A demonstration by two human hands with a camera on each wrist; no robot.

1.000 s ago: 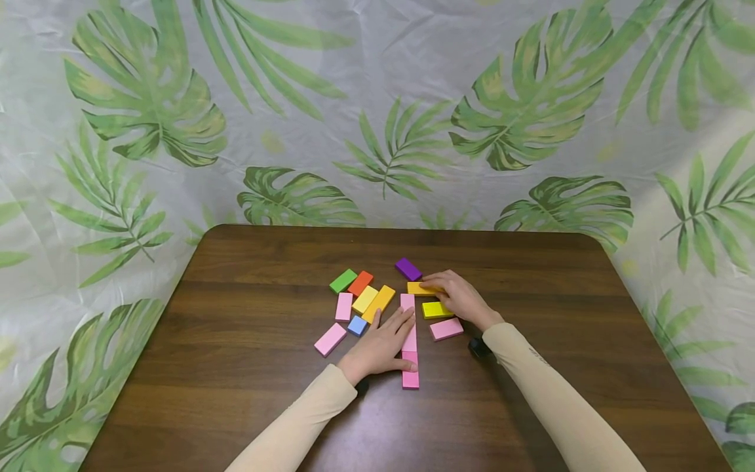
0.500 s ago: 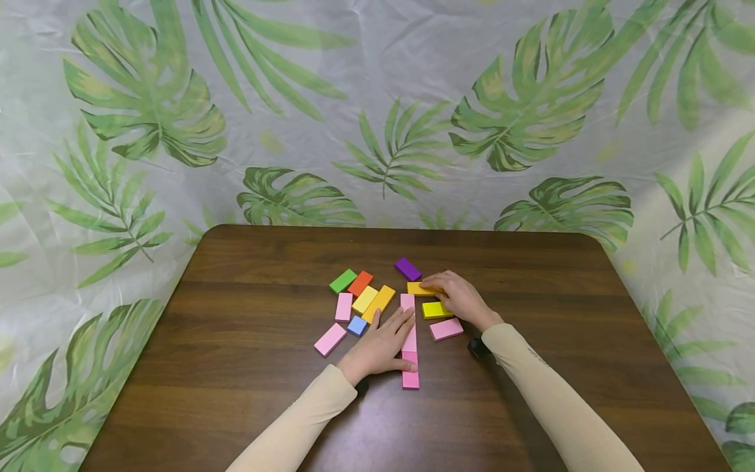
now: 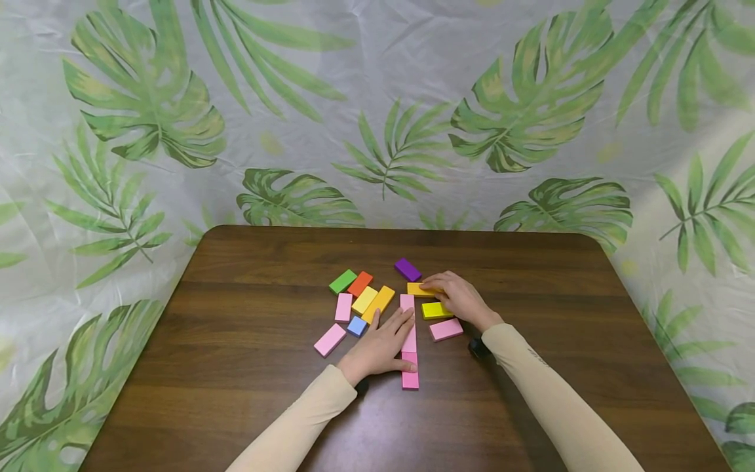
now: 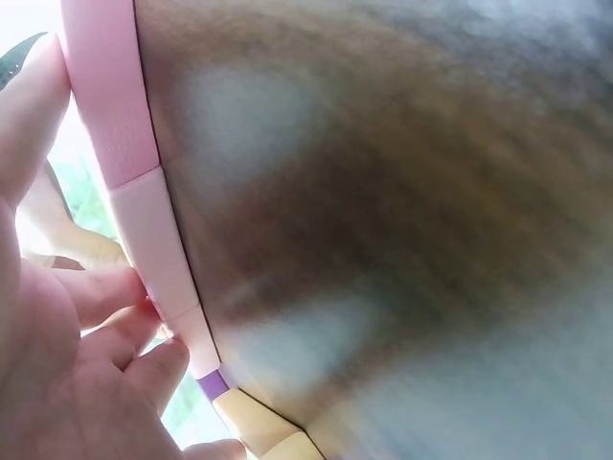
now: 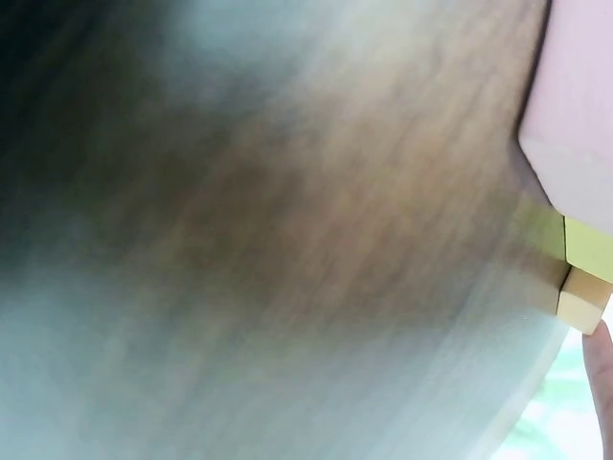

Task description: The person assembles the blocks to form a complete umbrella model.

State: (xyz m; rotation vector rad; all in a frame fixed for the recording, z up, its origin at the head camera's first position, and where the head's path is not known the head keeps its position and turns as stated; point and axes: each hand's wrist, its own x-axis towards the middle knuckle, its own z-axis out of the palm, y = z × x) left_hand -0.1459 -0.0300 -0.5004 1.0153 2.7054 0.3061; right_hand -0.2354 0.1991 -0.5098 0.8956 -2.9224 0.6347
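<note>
My left hand [image 3: 379, 344] rests on a straight row of pink blocks, with fingers spread over the light pink block [image 3: 407, 301] at the far end and the thumb on the darker pink block [image 3: 410, 379] at the near end. In the left wrist view, fingertips touch the row's side. At the head of the row, my right hand [image 3: 463, 300] holds the right end of an orange block [image 3: 417, 289] lying crosswise, its fingers partly covering it. A yellow block [image 3: 436, 311] and a pink block [image 3: 446, 330] lie just below that hand.
Left of the row lie loose blocks: green [image 3: 343, 281], red [image 3: 360, 283], pale yellow [image 3: 364, 300], another orange block [image 3: 379, 304], blue [image 3: 356, 326] and two pink. A purple block [image 3: 407, 269] sits beyond the row. The wooden table [image 3: 236, 367] meets a leaf-patterned cloth [image 3: 377, 78].
</note>
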